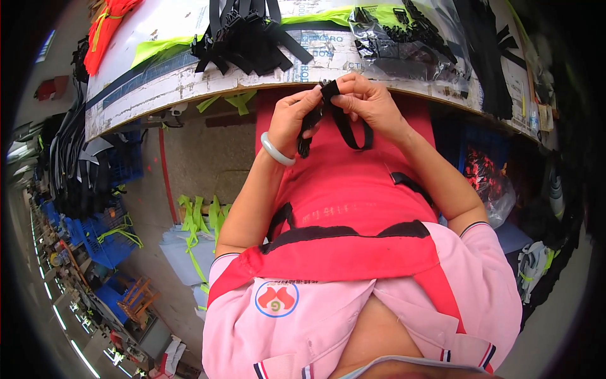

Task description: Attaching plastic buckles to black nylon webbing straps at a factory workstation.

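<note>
My left hand (291, 119) is closed round a small bunch of dark pieces that look like black plastic buckles (305, 144), partly hidden by the fingers. My right hand (372, 104) pinches a black webbing strap (355, 140) near its end, between thumb and fingers. The strap hangs in a loop below the right hand, over my red apron (341, 208). Both hands meet just off the table's near edge, where the strap's upper end touches the pieces at the left fingertips. How strap and buckle are joined is too small to tell.
On the worn white table (151, 91) lie a heap of black straps with buckles (252, 47), a clear plastic bag of black parts (404, 47) and neon yellow strips (161, 49). Blue crates (107, 237) stand on the floor at left. Black strips (82, 158) hang nearby.
</note>
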Motion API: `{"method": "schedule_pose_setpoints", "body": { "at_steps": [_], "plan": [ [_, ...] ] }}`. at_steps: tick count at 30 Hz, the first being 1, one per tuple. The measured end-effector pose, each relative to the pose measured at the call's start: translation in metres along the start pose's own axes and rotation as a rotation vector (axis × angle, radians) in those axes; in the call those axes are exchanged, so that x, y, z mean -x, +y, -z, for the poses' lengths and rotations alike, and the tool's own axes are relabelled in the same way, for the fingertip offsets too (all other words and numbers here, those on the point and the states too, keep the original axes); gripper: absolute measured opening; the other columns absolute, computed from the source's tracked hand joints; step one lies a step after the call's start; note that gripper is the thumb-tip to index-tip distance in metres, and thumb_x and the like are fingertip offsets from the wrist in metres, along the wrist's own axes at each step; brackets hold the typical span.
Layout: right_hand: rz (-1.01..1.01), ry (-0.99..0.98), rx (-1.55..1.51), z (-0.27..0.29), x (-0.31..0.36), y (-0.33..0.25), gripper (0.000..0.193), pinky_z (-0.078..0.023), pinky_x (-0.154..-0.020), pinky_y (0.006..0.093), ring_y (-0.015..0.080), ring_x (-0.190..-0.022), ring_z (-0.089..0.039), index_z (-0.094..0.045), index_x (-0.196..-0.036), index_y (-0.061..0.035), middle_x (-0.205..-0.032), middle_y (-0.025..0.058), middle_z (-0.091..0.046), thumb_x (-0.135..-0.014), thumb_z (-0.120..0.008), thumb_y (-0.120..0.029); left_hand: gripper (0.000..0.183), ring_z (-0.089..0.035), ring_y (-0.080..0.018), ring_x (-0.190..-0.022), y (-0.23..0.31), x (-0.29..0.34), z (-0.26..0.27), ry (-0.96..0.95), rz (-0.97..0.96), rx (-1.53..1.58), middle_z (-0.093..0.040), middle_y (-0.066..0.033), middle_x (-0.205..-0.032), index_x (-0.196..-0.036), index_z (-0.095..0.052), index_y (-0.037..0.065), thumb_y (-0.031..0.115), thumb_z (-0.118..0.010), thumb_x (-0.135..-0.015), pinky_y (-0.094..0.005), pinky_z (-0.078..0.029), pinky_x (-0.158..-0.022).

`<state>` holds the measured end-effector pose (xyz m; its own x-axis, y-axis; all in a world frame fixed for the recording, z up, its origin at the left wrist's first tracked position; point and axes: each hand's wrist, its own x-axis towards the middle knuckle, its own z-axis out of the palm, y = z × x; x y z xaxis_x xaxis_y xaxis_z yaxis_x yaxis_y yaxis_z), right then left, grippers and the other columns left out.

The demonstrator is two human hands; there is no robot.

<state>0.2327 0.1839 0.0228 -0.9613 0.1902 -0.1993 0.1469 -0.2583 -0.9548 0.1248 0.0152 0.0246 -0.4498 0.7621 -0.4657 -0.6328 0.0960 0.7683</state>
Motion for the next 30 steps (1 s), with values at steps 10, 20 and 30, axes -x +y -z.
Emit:
{"method": "schedule_pose_setpoints", "body": {
  "at_steps": [10, 20, 30],
  "plan": [
    [0.202, 0.093, 0.066, -0.010, 0.003, 0.030, 0.014, -0.044, -0.074, 0.0200, 0.0065, -0.083, -0.052, -0.069, -0.097, -0.0020, -0.099, -0.0002, -0.053, -0.084, -0.070, -0.007, 0.026, -0.057, -0.0157, -0.062, -0.039, -0.014, 0.009, -0.180, 0.225, 0.690, -0.061, -0.0070, -0.085, -0.114, -0.054, 0.007, 0.024, -0.052, -0.095, -0.0200, -0.038, -0.039],
    [0.103, 0.074, 0.171, -0.010, 0.009, 0.048, 0.016, -0.044, -0.069, 0.0196, 0.0050, -0.077, -0.051, -0.068, -0.096, 0.0011, -0.097, 0.0001, -0.051, -0.085, -0.069, -0.010, 0.023, -0.059, -0.0180, -0.069, -0.079, -0.019, 0.026, -0.278, 0.243, 0.644, -0.059, -0.0092, -0.088, -0.112, -0.053, 0.005, 0.018, -0.049, -0.094, -0.0188, -0.038, -0.038],
    [0.190, 0.100, 0.383, -0.005, 0.031, 0.037, 0.011, -0.045, -0.071, 0.0211, 0.0085, -0.083, -0.056, -0.065, -0.093, 0.0025, -0.098, 0.0028, -0.054, -0.085, -0.066, -0.005, 0.020, -0.055, -0.0111, -0.061, -0.072, -0.015, 0.013, -0.098, 0.169, 0.339, -0.059, -0.0070, -0.081, -0.101, -0.059, -0.001, 0.016, -0.054, -0.093, -0.0198, -0.037, -0.040]
  ]
}}
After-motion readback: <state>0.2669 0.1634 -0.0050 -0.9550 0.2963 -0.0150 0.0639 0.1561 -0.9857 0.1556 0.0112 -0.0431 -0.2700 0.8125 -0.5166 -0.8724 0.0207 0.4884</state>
